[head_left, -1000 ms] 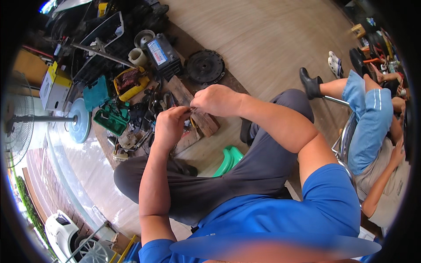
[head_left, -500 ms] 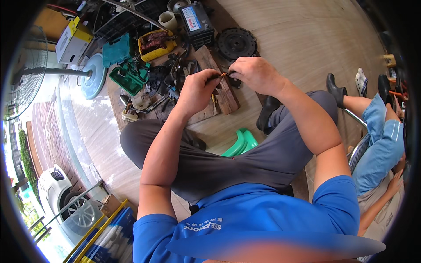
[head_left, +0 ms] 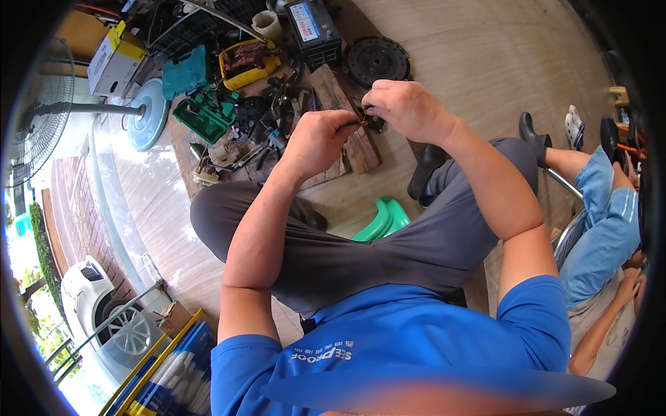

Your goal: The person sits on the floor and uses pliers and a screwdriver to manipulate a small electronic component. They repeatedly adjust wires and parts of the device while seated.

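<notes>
Above my knees, both hands are raised close together over a wooden block. A thin dark wire with a copper-orange stretch shows in the small gap between my fingertips. My left hand is closed, thumb and forefinger pinching this wire. Bent and drawn together, the fingers of my right hand pinch at the wire's other side, slightly higher than the left; their tips are partly hidden. A dark round clutch-like disc lies on the floor just beyond my right hand.
A car battery, yellow tray, green tool case and loose metal parts crowd the far left. Green curved plastic lies between my legs. A standing fan is at left; another person's legs are at right.
My right hand has risen slightly and moved a little away from the left. The copper-orange stretch now sits slightly lower and farther right, next to my left fingertips.
</notes>
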`<state>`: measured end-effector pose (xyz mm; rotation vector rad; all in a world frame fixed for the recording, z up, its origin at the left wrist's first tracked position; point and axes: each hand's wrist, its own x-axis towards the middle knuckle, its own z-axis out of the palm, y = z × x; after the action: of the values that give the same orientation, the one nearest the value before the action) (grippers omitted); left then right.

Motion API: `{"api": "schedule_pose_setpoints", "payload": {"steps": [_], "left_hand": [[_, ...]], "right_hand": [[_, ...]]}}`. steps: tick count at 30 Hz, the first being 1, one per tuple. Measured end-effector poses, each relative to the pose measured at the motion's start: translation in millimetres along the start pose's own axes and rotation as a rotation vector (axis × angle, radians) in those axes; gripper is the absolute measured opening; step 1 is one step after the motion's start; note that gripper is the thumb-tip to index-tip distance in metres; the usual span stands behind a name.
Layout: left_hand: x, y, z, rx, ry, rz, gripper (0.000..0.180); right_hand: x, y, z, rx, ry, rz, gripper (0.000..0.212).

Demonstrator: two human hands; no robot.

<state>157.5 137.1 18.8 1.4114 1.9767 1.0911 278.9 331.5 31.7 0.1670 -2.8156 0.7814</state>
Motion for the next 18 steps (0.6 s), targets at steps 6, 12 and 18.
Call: {"api": "schedule_pose_setpoints", "payload": {"steps": [6,12,18], "left_hand": [[-1,-15,3,-0.280,0.133,-0.097,0.012],[1,-18,9,-0.241,0.292,-0.131,0.011],[2,-8,11,0.324,0.329,0.137,0.012]], "right_hand": [[3,-6,-1,0.078,0.015,0.019,0.013],[6,-17,12,0.123,0.061,0.026,0.014],[7,-17,5,0.033,0.029,0.032,0.012]]}}
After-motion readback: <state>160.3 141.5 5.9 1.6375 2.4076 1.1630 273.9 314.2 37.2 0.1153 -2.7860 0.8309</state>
